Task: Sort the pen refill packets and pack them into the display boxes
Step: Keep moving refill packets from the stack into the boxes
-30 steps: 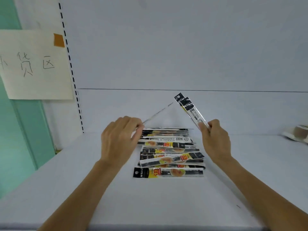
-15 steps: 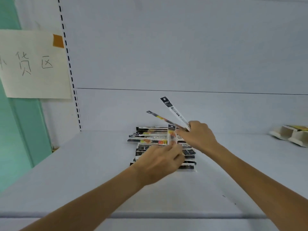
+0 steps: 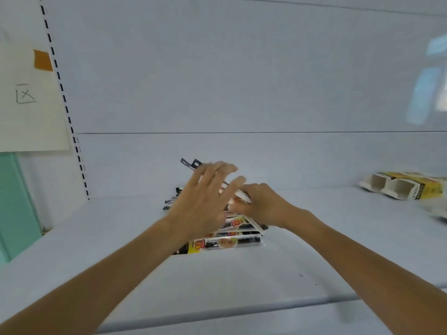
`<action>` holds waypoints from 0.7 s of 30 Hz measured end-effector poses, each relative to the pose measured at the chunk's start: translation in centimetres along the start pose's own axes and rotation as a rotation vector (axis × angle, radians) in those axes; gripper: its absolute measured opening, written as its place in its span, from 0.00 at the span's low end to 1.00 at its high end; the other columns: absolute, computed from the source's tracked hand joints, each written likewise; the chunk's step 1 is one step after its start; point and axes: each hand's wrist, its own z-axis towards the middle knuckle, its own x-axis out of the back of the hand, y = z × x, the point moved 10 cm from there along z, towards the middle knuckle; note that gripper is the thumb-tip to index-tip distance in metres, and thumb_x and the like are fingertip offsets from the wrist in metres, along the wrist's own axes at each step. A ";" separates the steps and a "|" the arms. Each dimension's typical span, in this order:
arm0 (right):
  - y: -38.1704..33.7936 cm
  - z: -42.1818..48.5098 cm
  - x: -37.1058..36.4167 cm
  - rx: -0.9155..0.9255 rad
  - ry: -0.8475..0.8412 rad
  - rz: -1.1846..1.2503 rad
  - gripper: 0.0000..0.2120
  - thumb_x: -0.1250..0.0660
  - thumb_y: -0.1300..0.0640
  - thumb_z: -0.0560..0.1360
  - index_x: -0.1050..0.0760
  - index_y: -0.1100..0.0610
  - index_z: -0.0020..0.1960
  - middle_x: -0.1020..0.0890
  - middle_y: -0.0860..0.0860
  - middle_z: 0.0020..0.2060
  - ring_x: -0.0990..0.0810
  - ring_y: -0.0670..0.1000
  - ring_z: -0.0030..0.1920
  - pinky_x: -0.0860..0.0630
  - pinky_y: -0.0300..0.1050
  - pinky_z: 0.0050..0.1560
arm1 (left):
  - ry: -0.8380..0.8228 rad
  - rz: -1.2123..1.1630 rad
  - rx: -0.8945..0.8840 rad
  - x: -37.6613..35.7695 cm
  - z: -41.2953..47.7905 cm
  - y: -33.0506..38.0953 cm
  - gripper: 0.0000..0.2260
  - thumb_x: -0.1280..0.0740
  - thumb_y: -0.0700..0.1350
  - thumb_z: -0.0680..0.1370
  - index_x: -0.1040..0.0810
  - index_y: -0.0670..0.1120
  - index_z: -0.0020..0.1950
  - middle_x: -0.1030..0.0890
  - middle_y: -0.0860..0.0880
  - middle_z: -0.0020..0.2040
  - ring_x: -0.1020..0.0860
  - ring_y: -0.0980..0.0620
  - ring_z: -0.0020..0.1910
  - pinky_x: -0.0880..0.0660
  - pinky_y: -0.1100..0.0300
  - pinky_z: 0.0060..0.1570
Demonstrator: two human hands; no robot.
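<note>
A white shelf (image 3: 242,274) runs across the view, bare at its front edge. In the middle lies the pile (image 3: 225,243) of refill packets, their long axes left to right, the nearest one flat with its yellow label up.

Just above the pile the two hands meet. The left hand (image 3: 205,201) is wide, its fingers straight and spread, and it holds nothing. It is blurred, so I cannot tell whether its fingertips touch what the other hand carries. The right hand (image 3: 263,206) has its fingers curled round the held packets (image 3: 193,163), gripping them at their lower end. They slant up and to the left, passing behind the left fingers, with the black hanger ends showing beyond.

The boxes (image 3: 396,188) lie on their sides far off to the right by the back panel (image 3: 242,81), open mouths towards the pile. The right hand is the nearer to them, so carrying the bunch over likely falls to it.

At far left an upright (image 3: 70,122) and a taped note (image 3: 31,112).
</note>
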 end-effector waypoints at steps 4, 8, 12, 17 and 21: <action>0.5 -1.0 -1.6 -0.022 -0.142 0.039 0.18 0.26 0.43 0.66 0.26 0.54 0.46 0.22 0.47 0.37 0.25 0.46 0.36 0.29 0.36 0.36 | -0.304 0.106 -0.070 -2.8 0.3 -0.1 0.15 0.34 0.44 0.71 0.27 0.46 0.58 0.19 0.47 0.46 0.22 0.46 0.45 0.28 0.52 0.45; 0.8 -2.9 -0.5 0.039 -0.169 -0.086 0.18 0.26 0.49 0.67 0.30 0.51 0.51 0.24 0.44 0.41 0.26 0.45 0.39 0.31 0.36 0.37 | -0.402 0.012 -0.084 -3.0 0.1 1.1 0.12 0.46 0.48 0.79 0.33 0.47 0.60 0.23 0.50 0.48 0.26 0.50 0.43 0.36 0.58 0.42; 0.9 -4.5 3.4 0.151 0.102 -0.231 0.16 0.32 0.51 0.72 0.30 0.51 0.57 0.25 0.42 0.44 0.26 0.47 0.40 0.31 0.41 0.41 | -0.440 -0.037 0.067 -3.6 1.0 -0.4 0.14 0.49 0.47 0.79 0.36 0.47 0.63 0.28 0.51 0.36 0.30 0.49 0.33 0.33 0.58 0.35; 2.7 -7.3 7.8 0.161 0.366 0.145 0.23 0.40 0.39 0.75 0.23 0.59 0.43 0.23 0.47 0.33 0.28 0.45 0.34 0.32 0.37 0.38 | -0.440 -0.140 0.155 -3.4 3.5 2.8 0.22 0.43 0.48 0.77 0.43 0.49 0.70 0.27 0.50 0.33 0.29 0.45 0.36 0.33 0.56 0.38; 6.8 -9.0 10.5 0.042 0.567 0.187 0.19 0.41 0.49 0.79 0.22 0.63 0.42 0.22 0.50 0.37 0.25 0.44 0.38 0.31 0.33 0.39 | -0.399 -0.167 0.129 -3.6 6.3 6.4 0.05 0.43 0.48 0.76 0.37 0.47 0.47 0.21 0.47 0.47 0.31 0.44 0.39 0.36 0.56 0.38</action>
